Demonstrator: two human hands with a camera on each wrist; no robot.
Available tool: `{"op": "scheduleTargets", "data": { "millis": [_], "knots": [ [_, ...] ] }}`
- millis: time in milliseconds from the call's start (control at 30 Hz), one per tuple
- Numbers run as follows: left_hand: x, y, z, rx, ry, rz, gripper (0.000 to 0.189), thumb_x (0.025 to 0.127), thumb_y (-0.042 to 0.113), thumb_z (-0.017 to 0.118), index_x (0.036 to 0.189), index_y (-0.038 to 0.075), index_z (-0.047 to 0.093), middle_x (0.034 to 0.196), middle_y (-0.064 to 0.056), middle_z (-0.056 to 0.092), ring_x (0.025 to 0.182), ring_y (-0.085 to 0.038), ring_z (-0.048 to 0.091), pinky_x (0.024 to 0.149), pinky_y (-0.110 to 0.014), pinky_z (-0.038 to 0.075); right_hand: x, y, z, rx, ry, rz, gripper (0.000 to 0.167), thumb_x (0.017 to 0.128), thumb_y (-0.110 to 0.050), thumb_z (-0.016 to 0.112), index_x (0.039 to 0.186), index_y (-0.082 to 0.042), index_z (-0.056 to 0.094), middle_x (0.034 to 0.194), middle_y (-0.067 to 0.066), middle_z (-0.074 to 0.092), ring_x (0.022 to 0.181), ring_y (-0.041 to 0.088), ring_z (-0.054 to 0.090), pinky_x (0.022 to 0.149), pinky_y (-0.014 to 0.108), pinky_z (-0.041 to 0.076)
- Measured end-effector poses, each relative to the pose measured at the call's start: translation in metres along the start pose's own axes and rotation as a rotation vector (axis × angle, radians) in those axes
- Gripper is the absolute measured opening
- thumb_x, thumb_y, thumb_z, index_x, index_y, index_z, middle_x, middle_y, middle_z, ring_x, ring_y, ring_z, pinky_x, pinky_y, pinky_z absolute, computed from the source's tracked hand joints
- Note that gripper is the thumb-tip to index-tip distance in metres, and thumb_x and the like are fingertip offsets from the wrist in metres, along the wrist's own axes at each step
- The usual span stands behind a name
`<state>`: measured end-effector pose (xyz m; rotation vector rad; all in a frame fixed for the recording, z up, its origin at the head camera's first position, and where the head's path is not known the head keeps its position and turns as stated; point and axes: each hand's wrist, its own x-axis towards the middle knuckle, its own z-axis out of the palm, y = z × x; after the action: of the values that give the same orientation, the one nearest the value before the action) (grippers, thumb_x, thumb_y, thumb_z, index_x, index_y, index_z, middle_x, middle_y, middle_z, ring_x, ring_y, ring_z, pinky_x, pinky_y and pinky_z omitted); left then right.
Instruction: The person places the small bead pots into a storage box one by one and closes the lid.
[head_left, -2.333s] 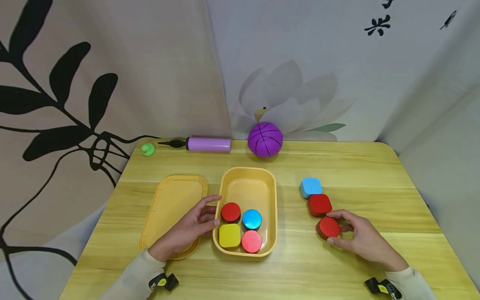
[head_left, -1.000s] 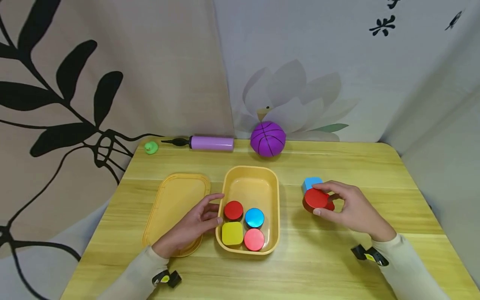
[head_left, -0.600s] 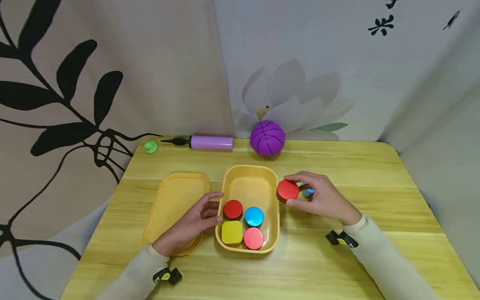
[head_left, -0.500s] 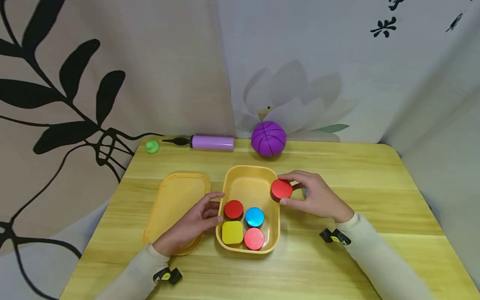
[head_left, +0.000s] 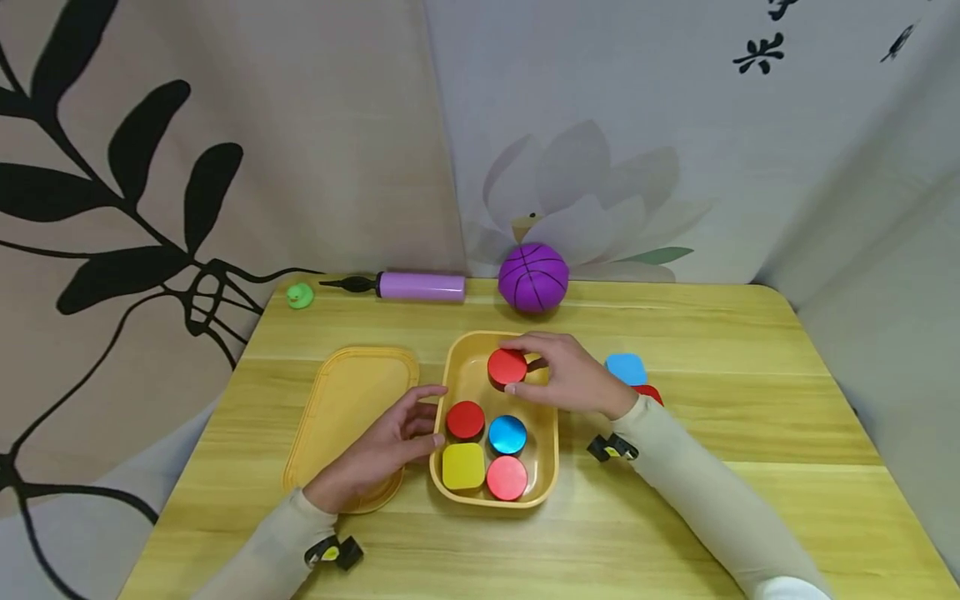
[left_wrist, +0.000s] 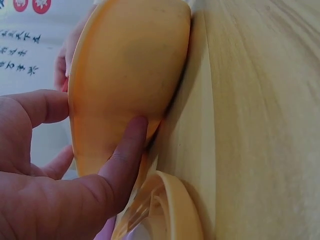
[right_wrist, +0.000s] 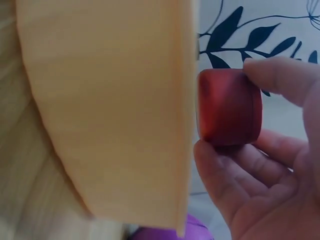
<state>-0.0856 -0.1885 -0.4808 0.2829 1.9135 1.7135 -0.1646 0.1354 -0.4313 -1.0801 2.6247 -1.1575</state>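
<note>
My right hand [head_left: 566,375] pinches a round red block [head_left: 507,367] between thumb and fingers, over the far part of the yellow box [head_left: 553,454]. Seen from the right wrist, the block [right_wrist: 230,107] is above the level of the box's rim. In the near half of the box sit another round red block [head_left: 465,421], a round blue block [head_left: 507,435], a square yellow block [head_left: 462,467] and a round pink-red block [head_left: 507,478]. With fingers extended, my left hand [head_left: 390,442] touches the box's left side; the left wrist view has a fingertip on its outer wall [left_wrist: 135,65].
A flat yellow lid [head_left: 352,392] lies left of the box, partly under the left hand. Right of it are a blue block [head_left: 626,368] and a red one [head_left: 649,392], partly behind the right forearm. A purple ball [head_left: 533,278], purple pump [head_left: 420,287] and green duck [head_left: 299,295] line the back.
My right hand picked up the round red block from the table's right side and carried it left, past the rim, to above the box. My left hand stays at the box's side.
</note>
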Motion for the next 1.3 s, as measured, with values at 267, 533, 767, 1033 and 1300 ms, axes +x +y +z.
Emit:
{"op": "scheduleTargets", "data": {
  "millis": [267, 533, 767, 1033, 1300],
  "knots": [
    [0.000, 0.000, 0.000, 0.020, -0.002, -0.004, 0.070, 0.104, 0.021, 0.070, 0.162, 0.023, 0.032, 0.155, -0.021, 0.045, 0.138, -0.036, 0.053, 0.103, -0.035, 0.058, 0.025, 0.004, 0.024, -0.019, -0.093, -0.007, 0.059, 0.093, -0.031, 0.081, 0.142, -0.003, 0.063, 0.134, 0.004, 0.070, 0.121, 0.018, 0.068, 0.096, 0.030, 0.061],
    [0.000, 0.000, -0.001, 0.009, -0.010, -0.002, 0.066, 0.105, 0.020, 0.068, 0.161, 0.025, 0.033, 0.156, -0.021, 0.044, 0.138, -0.037, 0.053, 0.105, -0.037, 0.057, 0.039, -0.004, 0.041, -0.185, -0.145, -0.004, 0.057, 0.093, -0.034, 0.080, 0.142, -0.009, 0.064, 0.134, 0.004, 0.071, 0.121, 0.019, 0.067, 0.106, 0.039, 0.054],
    [0.001, 0.002, -0.001, 0.012, -0.017, 0.001, 0.066, 0.105, 0.019, 0.069, 0.161, 0.026, 0.034, 0.155, -0.021, 0.045, 0.137, -0.036, 0.054, 0.104, -0.037, 0.057, 0.043, 0.000, 0.049, -0.183, -0.233, 0.010, 0.061, 0.093, -0.030, 0.079, 0.146, -0.006, 0.061, 0.136, 0.006, 0.071, 0.115, 0.019, 0.066, 0.105, 0.040, 0.053],
    [0.000, 0.001, -0.001, -0.007, -0.016, -0.011, 0.066, 0.105, 0.019, 0.069, 0.160, 0.025, 0.034, 0.156, -0.021, 0.044, 0.137, -0.036, 0.054, 0.102, -0.036, 0.058, 0.045, 0.004, 0.050, -0.101, -0.297, 0.047, 0.063, 0.094, -0.027, 0.078, 0.149, -0.004, 0.057, 0.139, 0.006, 0.070, 0.119, 0.019, 0.070, 0.103, 0.036, 0.056],
    [0.001, 0.001, -0.002, 0.001, -0.014, -0.019, 0.066, 0.105, 0.020, 0.069, 0.160, 0.026, 0.034, 0.156, -0.021, 0.045, 0.137, -0.034, 0.054, 0.104, -0.037, 0.058, 0.043, 0.001, 0.047, 0.057, -0.262, 0.109, 0.059, 0.096, -0.020, 0.077, 0.148, 0.000, 0.057, 0.143, 0.011, 0.067, 0.128, 0.024, 0.068, 0.102, 0.035, 0.059]
  ]
}}
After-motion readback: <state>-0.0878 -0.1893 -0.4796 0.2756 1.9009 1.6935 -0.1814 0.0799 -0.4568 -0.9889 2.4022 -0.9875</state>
